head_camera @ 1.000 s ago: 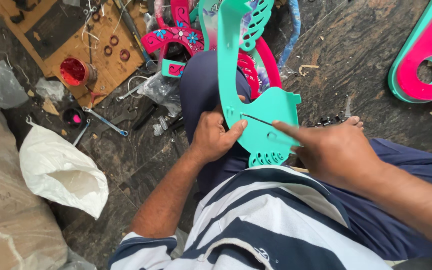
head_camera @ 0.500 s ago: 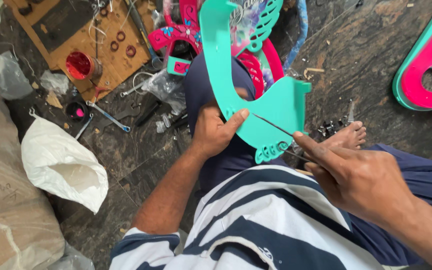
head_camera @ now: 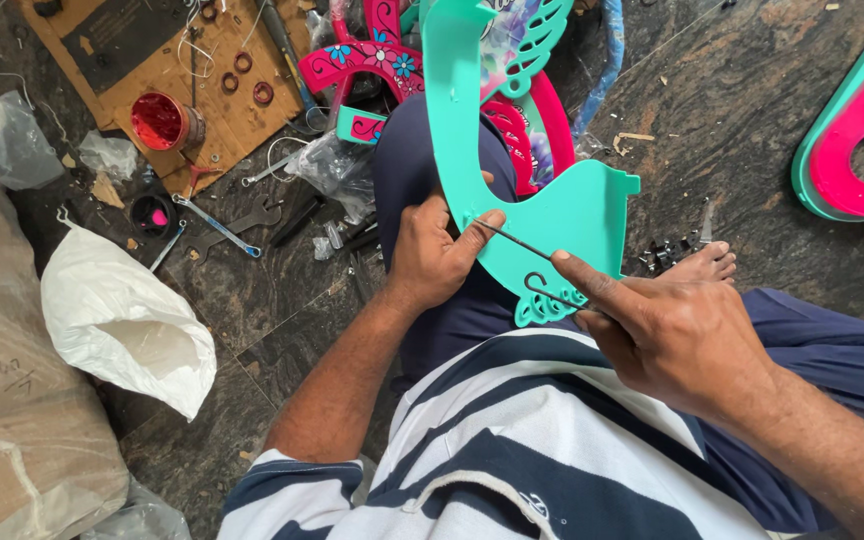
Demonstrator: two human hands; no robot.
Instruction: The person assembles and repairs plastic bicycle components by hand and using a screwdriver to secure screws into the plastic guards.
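Note:
A curved teal plastic panel (head_camera: 562,215) with cut-out scrollwork stands upright over my lap. My left hand (head_camera: 430,250) grips its lower left edge, thumb pressed on the face. My right hand (head_camera: 667,330) holds a thin dark metal rod (head_camera: 512,240) with the forefinger laid along it. The rod's tip meets the panel right by my left thumb. Behind the panel lie pink and teal plastic parts with flower prints (head_camera: 372,60).
On the dark stone floor to the left are a cardboard sheet (head_camera: 142,60) with a red pot (head_camera: 162,120), spanners (head_camera: 217,225), clear bags (head_camera: 337,165) and a white sack (head_camera: 122,320). A pink-and-teal part (head_camera: 862,130) lies at the right. My bare foot (head_camera: 702,265) rests beside small dark screws (head_camera: 667,250).
The teal panel and my left hand have stayed nearly in place. My right hand has drawn back toward me along the rod, and its tip stays at the panel.

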